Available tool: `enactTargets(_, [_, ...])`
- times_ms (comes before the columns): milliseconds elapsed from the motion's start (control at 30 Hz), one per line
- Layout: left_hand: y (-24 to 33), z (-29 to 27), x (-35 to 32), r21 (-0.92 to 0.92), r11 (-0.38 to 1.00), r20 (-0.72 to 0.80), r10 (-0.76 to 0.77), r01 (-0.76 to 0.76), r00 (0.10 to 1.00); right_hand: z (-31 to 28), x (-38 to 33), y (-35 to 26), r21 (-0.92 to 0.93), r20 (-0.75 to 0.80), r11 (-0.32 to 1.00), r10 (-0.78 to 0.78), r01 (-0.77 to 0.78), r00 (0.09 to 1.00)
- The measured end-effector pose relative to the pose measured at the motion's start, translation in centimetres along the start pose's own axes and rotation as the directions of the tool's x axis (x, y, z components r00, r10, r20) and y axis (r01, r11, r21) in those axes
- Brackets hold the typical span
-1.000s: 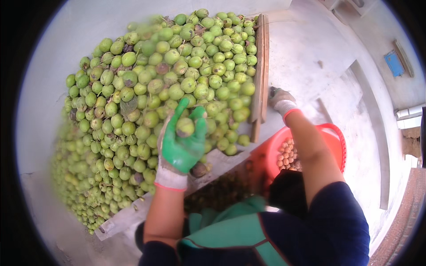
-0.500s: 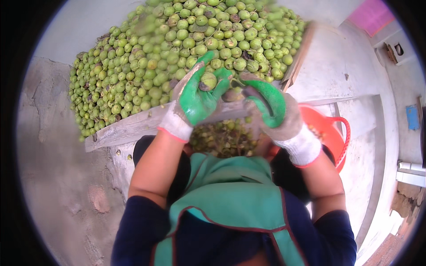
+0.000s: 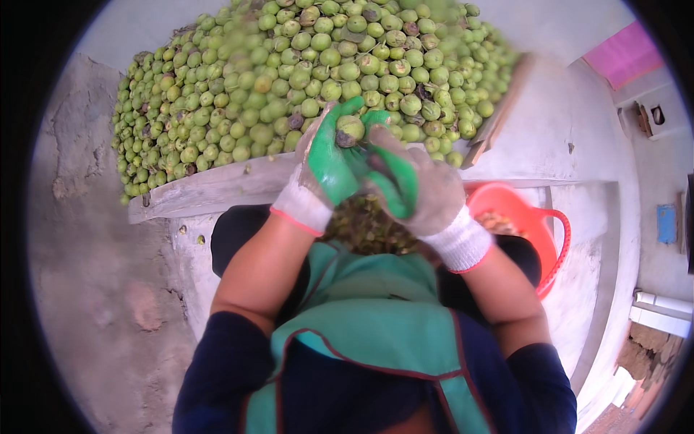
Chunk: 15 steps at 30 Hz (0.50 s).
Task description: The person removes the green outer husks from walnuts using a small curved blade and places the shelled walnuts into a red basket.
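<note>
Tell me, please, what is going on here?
A person in a green apron holds one round, green-skinned fruit in the green-and-white gloved left hand. The right hand, gloved alike, is close beside it; blur hides whether it grips anything. A large heap of similar fruits lies beyond, and a red plastic bucket with light-brown contents stands on the right.

Left of left hand (image 3: pixel 329 170): pale grey plank (image 3: pixel 210 189), running outward at a slant. Farther left, rough concrete (image 3: pixel 87 239), cracked in places; dull reddish patch (image 3: pixel 144 307) on it, nearer the body than the hand.

Ahead and right of right hand (image 3: pixel 428 173): brown wooden board (image 3: pixel 499 119), angled. Past it, smooth whitish surface (image 3: pixel 549 134). Far ahead-right, bright pink panel (image 3: pixel 622 54); on its body side, small dark opening (image 3: pixel 657 114).

Far right of same hand: blue rectangle (image 3: pixel 666 223); closer to body, white pipe-like length (image 3: pixel 661 317), exact kind unclear.
</note>
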<state>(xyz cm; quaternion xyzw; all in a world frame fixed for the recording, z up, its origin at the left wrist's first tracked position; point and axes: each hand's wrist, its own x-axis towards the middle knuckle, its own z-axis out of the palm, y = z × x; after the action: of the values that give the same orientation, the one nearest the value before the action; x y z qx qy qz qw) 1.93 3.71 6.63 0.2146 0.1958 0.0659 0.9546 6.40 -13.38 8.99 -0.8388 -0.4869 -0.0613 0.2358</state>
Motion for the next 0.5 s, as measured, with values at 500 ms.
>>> enactTargets(500, [-1.3,-1.6,2.3,0.253,0.966,-0.071,-0.04,0.056,0.997,1.8,-0.8,1.8,0.321,-0.051,0.94,0.137,-0.114,0.989])
